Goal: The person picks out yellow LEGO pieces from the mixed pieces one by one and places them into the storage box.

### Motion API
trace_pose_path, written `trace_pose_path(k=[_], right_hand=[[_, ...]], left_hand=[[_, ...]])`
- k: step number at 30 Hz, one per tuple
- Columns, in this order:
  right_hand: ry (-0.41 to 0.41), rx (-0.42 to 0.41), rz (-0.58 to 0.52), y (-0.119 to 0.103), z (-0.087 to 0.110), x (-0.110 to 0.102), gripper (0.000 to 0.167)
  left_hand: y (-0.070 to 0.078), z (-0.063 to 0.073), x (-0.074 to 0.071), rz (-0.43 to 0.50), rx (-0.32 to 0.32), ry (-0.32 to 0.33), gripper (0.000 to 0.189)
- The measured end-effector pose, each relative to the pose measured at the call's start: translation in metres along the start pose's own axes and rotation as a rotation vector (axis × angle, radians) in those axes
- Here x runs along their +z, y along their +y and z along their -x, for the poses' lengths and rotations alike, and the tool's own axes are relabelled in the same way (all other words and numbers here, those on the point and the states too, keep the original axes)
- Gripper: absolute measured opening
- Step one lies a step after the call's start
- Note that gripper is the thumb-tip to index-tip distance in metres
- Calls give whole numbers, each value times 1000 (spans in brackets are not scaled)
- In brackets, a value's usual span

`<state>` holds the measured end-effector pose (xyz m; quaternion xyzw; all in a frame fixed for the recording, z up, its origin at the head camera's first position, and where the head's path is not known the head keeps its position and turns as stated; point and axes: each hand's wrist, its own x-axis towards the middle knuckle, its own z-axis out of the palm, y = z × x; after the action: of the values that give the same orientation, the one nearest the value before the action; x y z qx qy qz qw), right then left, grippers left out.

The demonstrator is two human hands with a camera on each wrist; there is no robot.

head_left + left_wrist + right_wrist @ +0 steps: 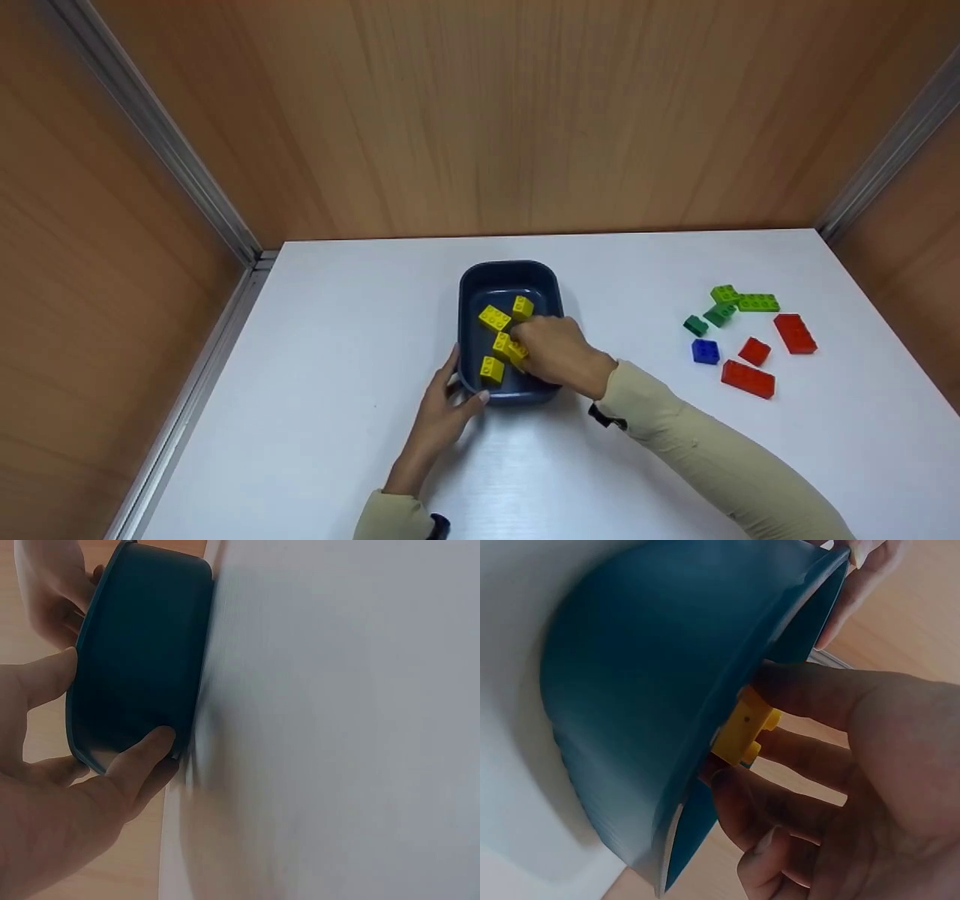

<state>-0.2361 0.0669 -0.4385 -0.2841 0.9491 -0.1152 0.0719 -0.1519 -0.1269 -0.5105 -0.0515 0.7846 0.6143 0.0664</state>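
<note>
A dark blue rectangular tray (501,279) sits on the white table, with several yellow toy bricks (495,318) inside it. My left hand (439,420) grips the tray's near left corner, thumb at the rim and fingers along the outer wall. In the left wrist view, those fingers press on the tray's side (146,645). My right hand (556,351) reaches over the tray's right edge. Its thumb and fingers pinch a yellow brick (742,727) whose studs show just past the rim in the right wrist view.
To the right of the tray lie loose bricks: light green ones (758,302), dark green ones (720,314), a blue one (705,352) and red ones (748,379). A wood panel (525,120) stands along the table's back edge, with more panels at the sides.
</note>
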Motion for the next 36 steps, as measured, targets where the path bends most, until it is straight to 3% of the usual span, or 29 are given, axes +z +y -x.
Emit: trace_pose_path(k=[13,31,36], right_hand=[[-56,11,24,2,-8,-5,34],[-136,29,49,-3,-16,-9,29],[-142,7,130,-4,-18,-7,28]], left_hand=[[-2,0,-1,-14,22,-10,89],[-2,0,-1,5,-14,-7,89],[-2,-2,0,-5,-13,-6,89]])
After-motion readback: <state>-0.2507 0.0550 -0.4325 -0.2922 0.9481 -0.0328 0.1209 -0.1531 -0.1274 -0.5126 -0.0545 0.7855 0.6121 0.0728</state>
